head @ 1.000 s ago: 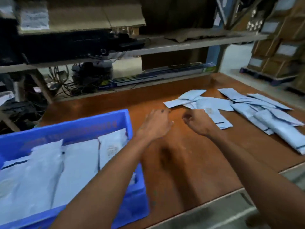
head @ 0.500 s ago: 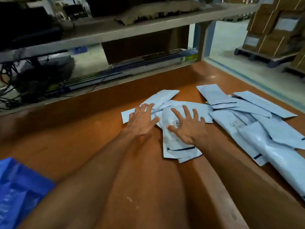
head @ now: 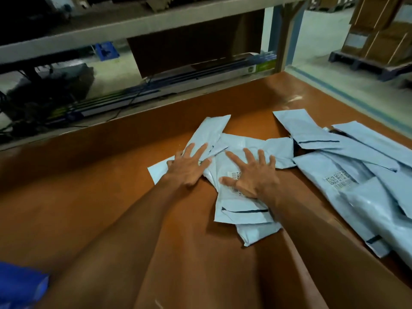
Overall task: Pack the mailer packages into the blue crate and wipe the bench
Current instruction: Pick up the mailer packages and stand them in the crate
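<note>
Several pale blue mailer packages lie scattered on the brown bench [head: 89, 197]. My left hand [head: 189, 168] lies flat with spread fingers on the left mailers [head: 209, 132] of a small pile. My right hand [head: 254, 175] presses flat on a labelled mailer [head: 240, 210] at the middle of that pile. A second heap of mailers [head: 356, 175] stretches along the right side. Only a corner of the blue crate [head: 20, 286] shows at the bottom left.
A grey shelf [head: 133, 25] runs across the back above the bench, with cables and dark equipment [head: 51, 90] behind at the left. Cardboard boxes on a pallet [head: 379, 41] stand on the floor at the far right.
Both hands have reached forward from the bare bench onto the mailer pile and now lie flat on it. My view has swung right, so the crate has almost left the frame.
</note>
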`<state>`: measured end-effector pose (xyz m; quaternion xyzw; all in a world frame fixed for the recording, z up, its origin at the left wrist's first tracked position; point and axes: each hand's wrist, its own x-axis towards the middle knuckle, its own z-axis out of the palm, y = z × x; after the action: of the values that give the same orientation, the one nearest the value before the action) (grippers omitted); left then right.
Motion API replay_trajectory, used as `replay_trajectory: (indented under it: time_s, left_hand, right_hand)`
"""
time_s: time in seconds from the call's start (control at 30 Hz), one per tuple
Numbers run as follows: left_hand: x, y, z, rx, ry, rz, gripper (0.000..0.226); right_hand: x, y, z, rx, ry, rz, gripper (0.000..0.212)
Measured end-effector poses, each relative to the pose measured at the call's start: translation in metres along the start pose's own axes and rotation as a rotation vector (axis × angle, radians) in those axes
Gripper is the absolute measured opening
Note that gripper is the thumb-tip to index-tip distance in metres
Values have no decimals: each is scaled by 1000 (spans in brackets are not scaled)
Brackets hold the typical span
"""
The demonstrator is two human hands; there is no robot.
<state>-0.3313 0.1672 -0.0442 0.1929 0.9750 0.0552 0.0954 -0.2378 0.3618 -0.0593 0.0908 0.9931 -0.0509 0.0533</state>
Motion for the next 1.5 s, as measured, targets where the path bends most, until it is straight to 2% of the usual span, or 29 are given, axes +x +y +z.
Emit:
replay_trajectory:
  time_s: [0.23, 0.37, 0.5, 0.6, 0.67, 0.77, 0.83, 0.97, 1.07, 1.23, 1.33, 1.5]
  left_hand:
    - [-123, -31, 10, -6, -21, -168, 66]
    - [-216, -54, 26, -12, 37, -229, 68]
    - [-299, -61, 46, -44, 77, -261, 70]
    - [-345, -55, 54, -74, 108, -240, 73]
    - [-366, -53, 59, -89, 204, -239, 71]
    - [-373, -55, 51, -189, 359, -259, 68]
    - [-358, -57, 36, -269, 386, -303, 73]
    - [-311, -59, 16, -416, 169, -398, 83]
    - [-298, -58, 29, -273, 34, -378, 79]
    - [-308, -54, 42, -105, 129, -338, 65]
    - [-314, -58, 35, -52, 186, -295, 62]
    - [-329, -55, -16, -37, 350, -263, 61]
  right_hand:
    - [-75, -46, 2, -13, -61, -141, 89]
    - [-134, -76, 9, 19, -71, -204, 79]
    - [-189, -100, 21, 7, 7, -160, 64]
    - [-231, -116, 31, 15, 68, -167, 69]
    - [-254, -123, 40, 23, 92, -177, 75]
    - [-275, -127, 50, 10, 109, -203, 72]
    - [-282, -128, 51, 14, 138, -228, 69]
    - [-287, -121, 45, -24, 96, -245, 70]
    - [-287, -115, 43, -21, 74, -267, 67]
    - [-276, -115, 38, 12, 26, -272, 68]
    - [-266, -113, 28, 91, 3, -285, 61]
    - [-249, -124, -7, 257, 156, -232, 53]
